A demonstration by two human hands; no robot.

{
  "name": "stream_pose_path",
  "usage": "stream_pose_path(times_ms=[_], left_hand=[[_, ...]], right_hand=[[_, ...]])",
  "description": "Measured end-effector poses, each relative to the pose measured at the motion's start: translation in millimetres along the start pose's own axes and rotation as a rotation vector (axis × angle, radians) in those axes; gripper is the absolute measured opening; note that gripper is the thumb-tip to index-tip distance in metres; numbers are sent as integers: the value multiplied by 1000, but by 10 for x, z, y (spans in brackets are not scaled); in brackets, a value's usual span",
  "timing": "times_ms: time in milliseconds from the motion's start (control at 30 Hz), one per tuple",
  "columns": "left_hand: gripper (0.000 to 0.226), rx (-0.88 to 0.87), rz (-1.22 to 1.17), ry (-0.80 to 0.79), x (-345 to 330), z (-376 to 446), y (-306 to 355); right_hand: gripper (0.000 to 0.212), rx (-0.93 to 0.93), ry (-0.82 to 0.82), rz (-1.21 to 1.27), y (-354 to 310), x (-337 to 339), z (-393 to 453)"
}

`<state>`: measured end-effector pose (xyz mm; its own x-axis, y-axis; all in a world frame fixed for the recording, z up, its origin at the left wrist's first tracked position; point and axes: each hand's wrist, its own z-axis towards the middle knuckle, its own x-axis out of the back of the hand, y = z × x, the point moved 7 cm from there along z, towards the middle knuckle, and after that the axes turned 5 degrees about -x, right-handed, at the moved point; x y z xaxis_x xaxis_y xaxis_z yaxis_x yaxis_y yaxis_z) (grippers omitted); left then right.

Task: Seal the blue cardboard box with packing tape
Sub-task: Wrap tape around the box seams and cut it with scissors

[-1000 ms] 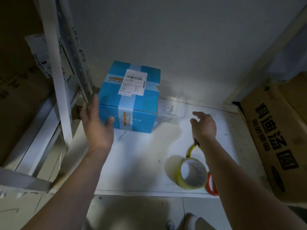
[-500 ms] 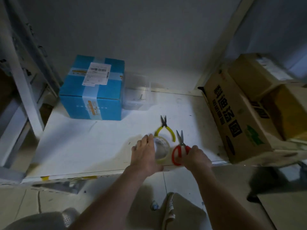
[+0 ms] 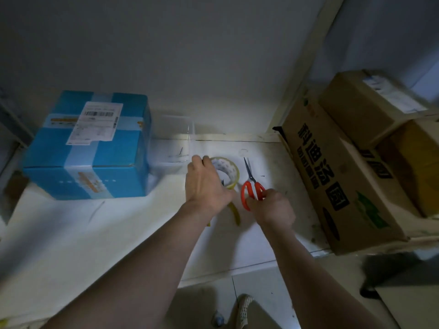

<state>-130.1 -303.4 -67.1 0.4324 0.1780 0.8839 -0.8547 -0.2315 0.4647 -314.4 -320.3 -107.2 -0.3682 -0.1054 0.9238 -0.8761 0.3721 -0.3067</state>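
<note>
**Tape roll and scissors in hand, blue box off to the left**

A white table [image 3: 71, 233] takes up most of the scene, pushed against a pale wall. On its right edge leans a big brown carton [image 3: 332, 176] with black printed characters, and more brown boxes [image 3: 370, 100] are stacked behind it. At the table's back left sits the blue cardboard box [image 3: 95, 153], flaps down, a pale strip of tape running over the top and down the front, a white shipping label [image 3: 95, 123] stuck on top. Just beside it on the right is a clear plastic container [image 3: 173, 148] with something small and thin inside.

Well apart from the box, near the table's middle, the left hand [image 3: 206, 186] has its fingers curled round a roll of packing tape [image 3: 225, 170], yellowish at the rim. Just to the right, the right hand [image 3: 273, 210] grips the orange handles of a pair of scissors [image 3: 253, 186], blades closed and pointing away. A yellow-handled tool [image 3: 235, 213] lies partly hidden beneath the left hand.
</note>
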Motion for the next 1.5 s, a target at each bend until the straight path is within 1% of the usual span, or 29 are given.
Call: stream_pose_path(times_ms=[67, 133, 200, 333, 400, 467, 567, 633, 667, 700, 767, 833, 867, 967, 1000, 1067, 1133, 1267, 1333, 1467, 1500], left_hand=[[99, -72, 161, -15, -41, 258, 100], [93, -147, 313, -10, -46, 511, 175], [85, -182, 415, -2, -107, 764, 175], [76, -178, 553, -34, -233, 988, 53], [73, -176, 607, -74, -303, 1017, 1], [68, -176, 666, -99, -347, 1024, -19], [53, -188, 711, -144, -355, 1018, -41], [53, -228, 665, -141, -323, 952, -26], [56, -260, 600, -105, -292, 887, 12], [58, -289, 509, -55, -248, 793, 56], [55, -292, 299, 51, -146, 535, 76], [45, -192, 136, 99, -106, 249, -23], [40, -113, 69, 91, -120, 102, -110], [24, 115, -92, 15, -251, -300, -365], [21, 162, -146, -6, -298, -397, -430], [21, 209, -248, -27, -368, -496, -515], [23, 183, -277, -42, -412, -489, -541], [25, 136, -241, -56, -447, -337, -542], [25, 116, -222, -59, -445, -274, -526], [28, 127, -251, -40, -404, -241, -511], [29, 131, -258, -43, -392, -251, -513]], right_hand=[[39, -3, 11, 6, -94, -11, 197], [42, 9, 42, 22, -224, -20, 394], [45, 27, 76, 30, -395, -72, 602], [56, 111, 121, -5, -708, -191, 782], [53, 135, 125, -25, -787, -265, 826], [47, 138, 95, -25, -814, -337, 837], [45, 125, 50, 7, -816, -383, 796], [46, 123, 63, 49, -784, -349, 692], [47, 135, 80, 65, -759, -326, 613], [48, 149, 81, 73, -724, -317, 518], [49, 180, 7, 59, -650, -382, 281], [47, 214, -92, 13, -598, -500, 29], [46, 231, -105, -18, -588, -542, -76], [35, 254, -57, -89, -606, -569, -267], [34, 250, -56, -84, -620, -589, -288], [39, 234, -67, -64, -636, -631, -292], [42, 215, -33, -42, -646, -650, -257], [35, 236, 48, -58, -755, -639, -130], [35, 258, 80, -100, -798, -622, -63], [38, 239, 98, -126, -779, -560, -1], [38, 232, 80, -129, -771, -547, -5]])
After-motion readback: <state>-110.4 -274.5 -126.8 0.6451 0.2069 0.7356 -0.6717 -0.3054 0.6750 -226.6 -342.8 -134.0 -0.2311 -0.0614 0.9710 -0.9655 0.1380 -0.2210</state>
